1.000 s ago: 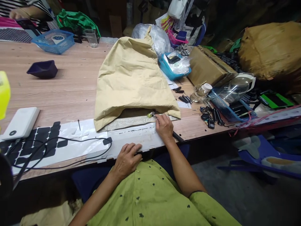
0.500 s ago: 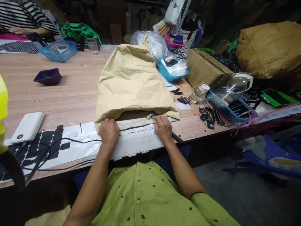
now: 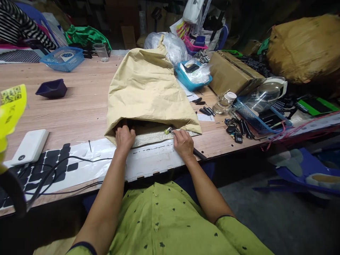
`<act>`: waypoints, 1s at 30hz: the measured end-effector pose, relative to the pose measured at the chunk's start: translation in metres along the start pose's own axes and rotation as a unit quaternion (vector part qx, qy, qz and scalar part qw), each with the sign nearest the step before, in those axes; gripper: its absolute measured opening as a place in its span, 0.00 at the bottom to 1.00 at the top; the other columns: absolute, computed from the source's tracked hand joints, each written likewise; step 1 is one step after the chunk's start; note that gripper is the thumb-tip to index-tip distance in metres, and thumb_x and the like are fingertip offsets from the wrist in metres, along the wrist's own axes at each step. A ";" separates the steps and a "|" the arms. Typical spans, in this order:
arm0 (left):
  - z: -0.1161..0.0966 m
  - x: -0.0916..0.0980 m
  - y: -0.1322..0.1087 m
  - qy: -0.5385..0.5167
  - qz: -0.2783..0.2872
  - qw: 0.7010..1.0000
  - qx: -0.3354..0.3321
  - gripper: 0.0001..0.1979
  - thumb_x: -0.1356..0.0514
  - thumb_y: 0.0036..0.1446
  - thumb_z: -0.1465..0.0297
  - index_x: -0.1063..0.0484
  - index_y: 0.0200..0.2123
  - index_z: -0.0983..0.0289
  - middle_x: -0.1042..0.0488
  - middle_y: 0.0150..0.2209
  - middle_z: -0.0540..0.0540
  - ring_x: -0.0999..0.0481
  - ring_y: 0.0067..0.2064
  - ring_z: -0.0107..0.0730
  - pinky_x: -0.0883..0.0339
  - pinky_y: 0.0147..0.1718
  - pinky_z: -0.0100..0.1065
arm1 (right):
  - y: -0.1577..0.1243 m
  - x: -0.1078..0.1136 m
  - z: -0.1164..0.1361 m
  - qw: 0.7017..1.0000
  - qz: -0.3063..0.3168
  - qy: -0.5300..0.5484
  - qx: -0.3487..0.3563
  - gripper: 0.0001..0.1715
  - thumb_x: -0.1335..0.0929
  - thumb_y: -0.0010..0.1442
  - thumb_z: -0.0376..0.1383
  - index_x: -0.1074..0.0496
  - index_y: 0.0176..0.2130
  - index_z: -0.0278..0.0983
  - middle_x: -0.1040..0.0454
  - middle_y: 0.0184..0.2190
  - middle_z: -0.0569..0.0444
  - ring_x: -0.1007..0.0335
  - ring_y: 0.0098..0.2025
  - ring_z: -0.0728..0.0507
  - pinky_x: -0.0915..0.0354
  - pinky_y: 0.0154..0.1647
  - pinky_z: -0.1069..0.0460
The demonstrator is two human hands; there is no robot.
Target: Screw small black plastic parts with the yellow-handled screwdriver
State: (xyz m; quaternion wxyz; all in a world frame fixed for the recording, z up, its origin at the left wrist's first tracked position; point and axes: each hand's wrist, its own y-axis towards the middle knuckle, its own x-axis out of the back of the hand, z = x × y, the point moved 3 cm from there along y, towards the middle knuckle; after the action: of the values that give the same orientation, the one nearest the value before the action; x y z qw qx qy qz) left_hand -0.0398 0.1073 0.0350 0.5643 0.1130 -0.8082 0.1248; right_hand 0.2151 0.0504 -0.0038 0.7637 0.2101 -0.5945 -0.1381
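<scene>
A tan fabric bag (image 3: pixel 148 88) lies on the table with its mouth towards me, the upper layer raised over a dark gap. My left hand (image 3: pixel 124 137) is at the left of the mouth, fingers apart and reaching in under the upper layer, their tips hidden in shadow. My right hand (image 3: pixel 183 143) is closed around a small hammer (image 3: pixel 199 153), beside the right part of the mouth. Its yellowish and metal head lies by the bag's silvery lower edge (image 3: pixel 148 139), and its black handle sticks out behind the hand.
To the left are a white power bank (image 3: pixel 30 147), black cables (image 3: pixel 79 158) and a dark tray (image 3: pixel 52 88). Keys (image 3: pixel 233 129), a glass jar (image 3: pixel 224 102), a blue basket (image 3: pixel 261 117) and a cardboard box (image 3: pixel 231 74) stand right. A striped sleeve (image 3: pixel 34 26) shows far left.
My left hand has gone from the bag's lower left edge into its mouth, and the upper layer is lifted higher there. The right hand with the hammer stays almost in place.
</scene>
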 end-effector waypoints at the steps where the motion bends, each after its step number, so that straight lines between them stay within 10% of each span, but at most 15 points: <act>1: -0.001 -0.004 0.004 0.002 0.018 1.000 0.010 0.22 0.45 0.63 0.61 0.23 0.48 0.72 0.22 0.47 0.76 0.24 0.53 0.65 0.31 0.53 0.54 | 0.000 0.000 0.000 1.000 0.002 0.000 0.000 0.17 0.37 0.67 0.30 0.23 0.49 0.39 0.26 0.38 0.48 0.36 0.41 0.40 0.39 0.43 0.48; 13: -0.013 -0.033 -0.029 -0.038 -0.080 0.983 -0.160 0.19 0.46 0.60 0.69 0.24 0.52 0.64 0.24 0.47 0.70 0.28 0.49 0.60 0.33 0.48 0.56 | 0.001 0.000 0.002 1.000 0.013 0.003 -0.007 0.17 0.38 0.67 0.30 0.24 0.48 0.38 0.28 0.37 0.47 0.36 0.41 0.39 0.40 0.41 0.48; 21: -0.019 -0.043 -0.045 -0.142 0.009 0.938 -0.317 0.28 0.47 0.57 0.75 0.28 0.61 0.58 0.27 0.59 0.59 0.29 0.55 0.48 0.37 0.59 0.51 | 0.002 0.001 0.002 1.000 0.011 -0.005 0.000 0.16 0.37 0.67 0.31 0.23 0.48 0.38 0.27 0.37 0.47 0.36 0.41 0.39 0.39 0.43 0.48; 30: -0.004 -0.032 -0.047 -0.173 -0.020 0.938 -0.300 0.28 0.45 0.54 0.76 0.26 0.58 0.55 0.26 0.61 0.57 0.31 0.61 0.48 0.41 0.62 0.53 | 0.002 0.003 0.002 1.000 0.010 -0.003 0.002 0.16 0.37 0.67 0.31 0.23 0.49 0.38 0.27 0.37 0.47 0.35 0.41 0.39 0.38 0.44 0.48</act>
State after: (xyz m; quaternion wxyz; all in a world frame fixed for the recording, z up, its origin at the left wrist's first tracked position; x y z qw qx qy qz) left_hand -0.0107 0.0653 0.0100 0.4259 -0.0258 -0.8908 -0.1561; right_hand 0.2141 0.0501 0.0005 0.7627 0.2055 -0.5994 -0.1295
